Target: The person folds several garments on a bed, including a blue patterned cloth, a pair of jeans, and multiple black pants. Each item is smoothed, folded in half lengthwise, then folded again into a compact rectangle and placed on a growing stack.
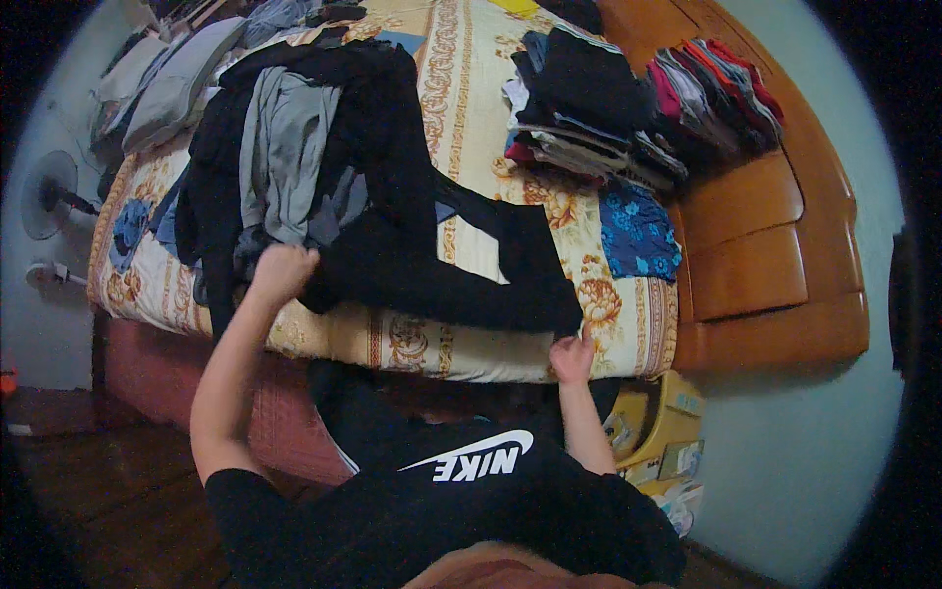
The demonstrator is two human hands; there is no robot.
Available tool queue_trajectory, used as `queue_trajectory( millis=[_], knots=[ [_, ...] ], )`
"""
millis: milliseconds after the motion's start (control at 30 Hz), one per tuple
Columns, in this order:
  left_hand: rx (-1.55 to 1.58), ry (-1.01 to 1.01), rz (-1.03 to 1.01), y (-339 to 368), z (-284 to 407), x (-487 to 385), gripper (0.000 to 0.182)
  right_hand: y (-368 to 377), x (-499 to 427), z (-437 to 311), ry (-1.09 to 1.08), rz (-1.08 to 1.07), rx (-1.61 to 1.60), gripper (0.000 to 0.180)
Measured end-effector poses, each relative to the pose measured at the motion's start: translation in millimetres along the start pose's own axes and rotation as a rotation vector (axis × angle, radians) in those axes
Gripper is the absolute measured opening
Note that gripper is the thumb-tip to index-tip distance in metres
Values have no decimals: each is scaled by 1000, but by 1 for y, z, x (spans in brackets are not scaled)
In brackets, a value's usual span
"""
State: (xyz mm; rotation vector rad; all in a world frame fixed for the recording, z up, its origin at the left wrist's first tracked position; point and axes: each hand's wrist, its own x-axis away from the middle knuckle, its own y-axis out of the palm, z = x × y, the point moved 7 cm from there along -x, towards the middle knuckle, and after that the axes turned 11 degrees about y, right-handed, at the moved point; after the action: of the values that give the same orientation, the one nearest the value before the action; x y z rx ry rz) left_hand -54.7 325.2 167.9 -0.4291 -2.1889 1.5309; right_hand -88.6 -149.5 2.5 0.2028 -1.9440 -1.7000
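Note:
Black trousers (441, 291) lie stretched along the near side of the bed, one leg reaching right and the other bent behind it. My left hand (283, 274) is closed in a fist on dark cloth at their left end, where they blend into a heap of black clothing (394, 110). At the lower right corner of the leg, my right hand (574, 357) pinches the hem. Just beyond my left hand, a crumpled grey garment (283, 147) rests on the dark heap. The exact cloth edge inside my left fist is hidden.
Folded clothes are stacked in a dark pile (581, 96) and a colourful pile (714, 96) by the wooden headboard (747, 235). A blue flowered cloth (639, 232) lies on the floral bedspread (412, 339). A fan (50, 195) stands left; a yellow shelf unit (670, 412) is at lower right.

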Motion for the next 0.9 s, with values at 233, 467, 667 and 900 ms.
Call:
queue_trajectory(
  millis=[233,467,667,900],
  knots=[
    [-384,-9,630,-117,-27,10,9,50,-63,-23,-82,117,14,24],
    [-34,-105,545,51,9,84,12,-59,-46,-92,-294,818,990,41],
    [259,-660,143,169,59,119,31,36,-101,-56,-432,599,2378,66],
    [-19,-422,679,113,129,75,52,53,-102,-34,-439,336,2831,28]
  ],
)
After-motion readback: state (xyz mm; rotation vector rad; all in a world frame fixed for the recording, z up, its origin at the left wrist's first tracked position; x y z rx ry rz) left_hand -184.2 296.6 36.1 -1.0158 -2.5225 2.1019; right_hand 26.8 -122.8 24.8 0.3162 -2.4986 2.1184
